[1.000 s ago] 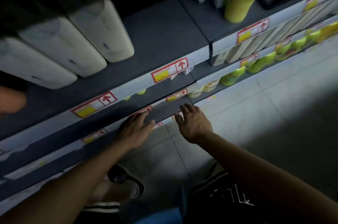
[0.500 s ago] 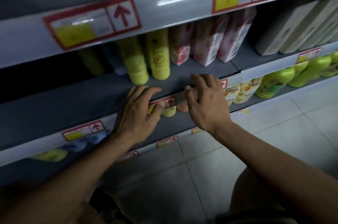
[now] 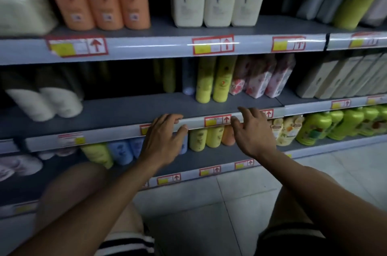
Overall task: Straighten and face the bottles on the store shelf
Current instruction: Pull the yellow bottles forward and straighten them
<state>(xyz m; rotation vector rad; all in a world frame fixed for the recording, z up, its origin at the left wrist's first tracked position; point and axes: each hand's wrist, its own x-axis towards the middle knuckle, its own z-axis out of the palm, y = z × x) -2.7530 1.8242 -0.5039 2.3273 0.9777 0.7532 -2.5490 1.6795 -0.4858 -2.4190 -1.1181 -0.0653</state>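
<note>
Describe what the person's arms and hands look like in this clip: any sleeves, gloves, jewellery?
Both forearms are bare, with no sleeves in view. The left hand and right hand wear no gloves, and no rings, watch or wristbands show.

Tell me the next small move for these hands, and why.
Probably reach the right hand in for the two yellow bottles on the middle shelf. They stand well back from its front edge, and both hands, the left hand included, hover open at that edge, holding nothing.
</note>
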